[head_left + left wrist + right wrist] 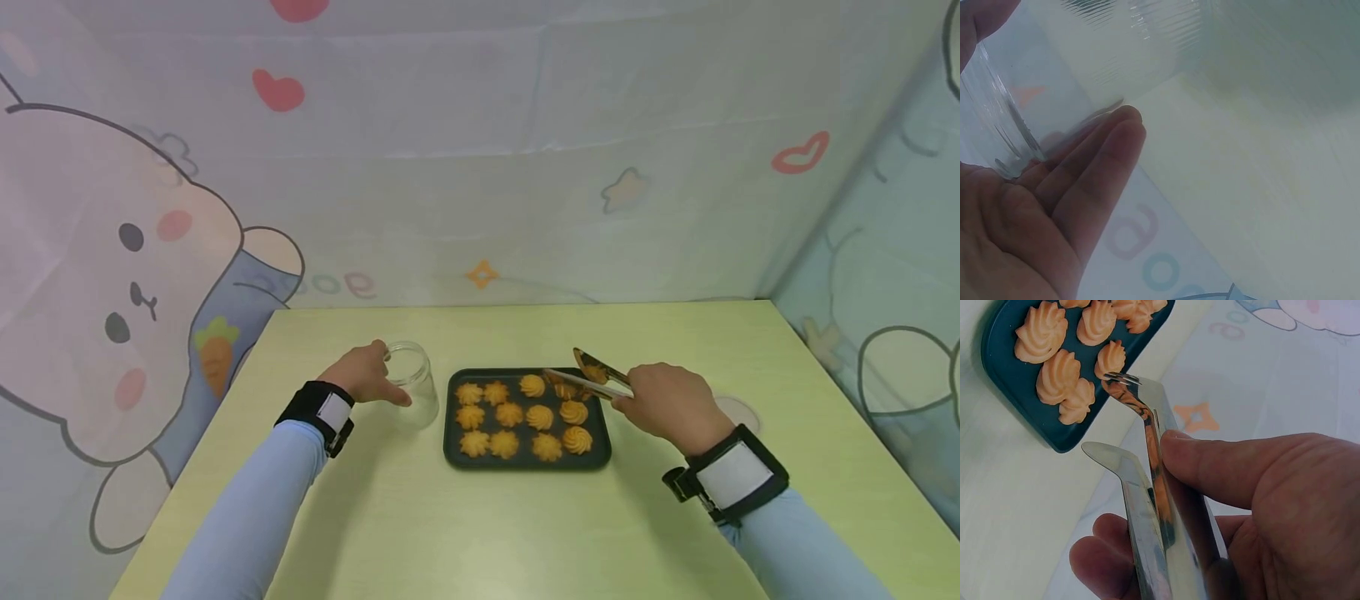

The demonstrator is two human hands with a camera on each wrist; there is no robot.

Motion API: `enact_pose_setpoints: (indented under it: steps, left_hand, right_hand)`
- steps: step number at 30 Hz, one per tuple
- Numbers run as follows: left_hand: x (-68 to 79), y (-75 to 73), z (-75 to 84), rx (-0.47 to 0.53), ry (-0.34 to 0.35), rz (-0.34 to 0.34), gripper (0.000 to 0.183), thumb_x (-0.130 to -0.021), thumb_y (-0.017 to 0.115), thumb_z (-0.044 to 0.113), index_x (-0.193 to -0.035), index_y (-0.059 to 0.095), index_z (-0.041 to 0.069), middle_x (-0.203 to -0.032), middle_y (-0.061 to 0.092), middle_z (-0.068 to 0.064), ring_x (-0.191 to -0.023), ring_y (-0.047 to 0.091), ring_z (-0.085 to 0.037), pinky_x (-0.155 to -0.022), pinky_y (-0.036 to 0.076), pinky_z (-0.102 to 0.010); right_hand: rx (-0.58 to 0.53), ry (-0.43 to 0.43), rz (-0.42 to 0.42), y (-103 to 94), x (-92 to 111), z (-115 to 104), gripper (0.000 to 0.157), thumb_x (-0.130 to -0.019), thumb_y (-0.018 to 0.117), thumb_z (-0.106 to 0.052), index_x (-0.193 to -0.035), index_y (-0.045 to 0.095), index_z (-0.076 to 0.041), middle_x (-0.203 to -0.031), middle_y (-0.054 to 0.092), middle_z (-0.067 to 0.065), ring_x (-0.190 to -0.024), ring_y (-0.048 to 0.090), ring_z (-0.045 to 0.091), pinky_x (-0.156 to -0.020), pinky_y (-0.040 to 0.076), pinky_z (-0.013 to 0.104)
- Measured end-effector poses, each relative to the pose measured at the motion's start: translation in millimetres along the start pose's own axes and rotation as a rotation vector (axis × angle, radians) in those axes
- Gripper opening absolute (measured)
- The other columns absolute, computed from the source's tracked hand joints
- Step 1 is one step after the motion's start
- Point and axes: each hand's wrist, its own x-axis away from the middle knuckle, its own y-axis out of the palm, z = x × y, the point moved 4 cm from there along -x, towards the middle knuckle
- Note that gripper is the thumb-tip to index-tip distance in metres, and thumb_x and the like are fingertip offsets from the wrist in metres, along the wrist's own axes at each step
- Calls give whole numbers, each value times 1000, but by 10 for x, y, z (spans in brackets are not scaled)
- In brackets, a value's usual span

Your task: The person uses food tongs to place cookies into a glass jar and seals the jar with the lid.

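Observation:
My left hand [366, 375] holds a clear glass jar [422, 400] near its rim, thumb on one side and fingers on the other. The jar stands left of a dark baking tray [525, 465] bearing several piped, swirled cookies [509, 414]. In the left wrist view, the fingers [1094, 181] lie along the glass. My right hand [671, 404] grips shiny metal tongs [596, 386] over the tray's back right corner. In the right wrist view, the tongs' arms stand apart with nothing between them. One has a forked tip that overlaps a cookie [1110, 359].
A pale round disc [738, 414] lies to the right on the light yellow table [465, 533], partly hidden behind the right hand. A printed cloth [480, 167] with a cartoon animal and hearts hangs behind the table's back edge and along its sides.

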Motion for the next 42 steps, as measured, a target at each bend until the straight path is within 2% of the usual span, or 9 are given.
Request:
enact_pose_setpoints:
  steps: [7, 15, 21, 26, 31, 37, 42]
  left_hand:
    - [-45, 26, -24, 1, 16, -8, 94, -72, 80, 37, -138, 33, -10, -125, 59, -27, -108, 57, -37, -92, 49, -50]
    - [-73, 71, -68, 47, 9, -11, 102, -69, 81, 41, -142, 28, -7, -123, 59, -26, -106, 57, -35, -90, 49, -50]
    - [-67, 28, -37, -17, 11, -22, 109, -68, 80, 47, -144, 25, -8, -135, 50, -29, -117, 51, -38, -97, 46, -52]
    - [-43, 11, -14, -20, 9, -25, 103, -69, 80, 45, -142, 31, -7, -129, 57, -26, -112, 55, -36, -94, 48, -51]
    - [-39, 18, -23, -18, 11, -14, 96, -69, 81, 42, -139, 35, -5, -134, 55, -22, -113, 54, -35, -94, 48, -50]
    - [-50, 32, -32, -10, 23, -17, 88, -71, 81, 35, -136, 37, -5, -127, 59, -24, -108, 58, -36, -91, 50, -50]
    - [-64, 43, -39, -11, 34, -15, 85, -70, 81, 35, -134, 39, -4, -126, 60, -24, -107, 58, -36, -91, 50, -49]
  right_hand:
    - [-24, 16, -12, -13, 21, 2, 29, -87, 67, -28, -73, 60, -4, -60, 56, 7, -52, 50, 20, -44, 40, 35]
    - [-33, 18, -5, -43, 42, 2, 28, -87, 66, -28, -74, 60, -3, -60, 56, 7, -52, 51, 20, -44, 41, 35]
    - [-37, 22, -6, -40, 50, 11, 28, -87, 66, -28, -75, 60, -4, -61, 56, 6, -52, 50, 20, -45, 40, 34]
    - [-29, 19, -12, -56, 63, 0, 28, -87, 66, -29, -78, 62, -3, -63, 58, 7, -53, 52, 20, -46, 42, 36]
    - [-32, 24, -29, -70, 68, -4, 29, -88, 65, -30, -81, 63, -2, -65, 59, 8, -55, 53, 20, -47, 43, 37]
    - [-31, 22, -29, -93, 82, 1, 29, -87, 66, -30, -82, 64, -1, -67, 61, 8, -57, 55, 21, -48, 45, 39]
    - [-24, 24, -61, -95, 97, 5, 27, -86, 66, -29, -78, 64, -3, -67, 61, 7, -56, 54, 20, -48, 45, 38]
